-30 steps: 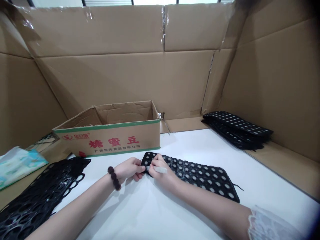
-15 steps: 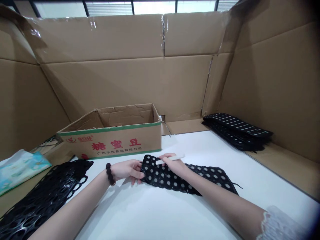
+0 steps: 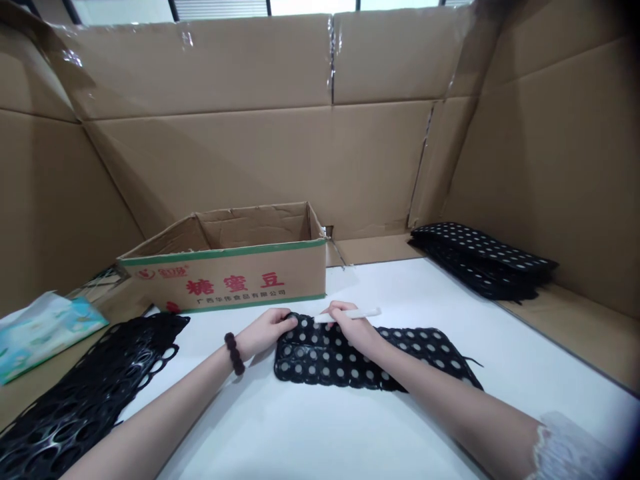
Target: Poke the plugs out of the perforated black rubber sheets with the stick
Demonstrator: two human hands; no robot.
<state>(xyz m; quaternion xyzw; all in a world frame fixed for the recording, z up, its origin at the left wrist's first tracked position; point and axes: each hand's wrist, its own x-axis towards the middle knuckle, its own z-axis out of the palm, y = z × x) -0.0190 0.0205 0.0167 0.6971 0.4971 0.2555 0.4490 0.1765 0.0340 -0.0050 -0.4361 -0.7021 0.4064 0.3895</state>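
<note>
A flat black piece with rows of pale round dots [image 3: 313,363] lies on the white table [image 3: 280,433]. My left hand [image 3: 267,331] pinches its upper left corner between thumb and fingers. Closed around a white pen-like tool [image 3: 357,313], my right hand [image 3: 353,328] rests over the upper edge of the piece. The tool's left tip meets the piece near that edge. My right forearm hides part of the dotted piece, whose right end shows beyond it with a thin black string.
An open cardboard box [image 3: 250,277] stands behind my left hand. Black ring netting [image 3: 85,393] lies at the left, beside a blue-green packet [image 3: 50,333]. Dotted black pieces [image 3: 480,260] are stacked at the back right. Cardboard walls [image 3: 250,160] surround the table.
My left hand has moved up from the left edge to the upper left corner of the piece. More of the piece's left end now shows. My right hand still holds the tool.
</note>
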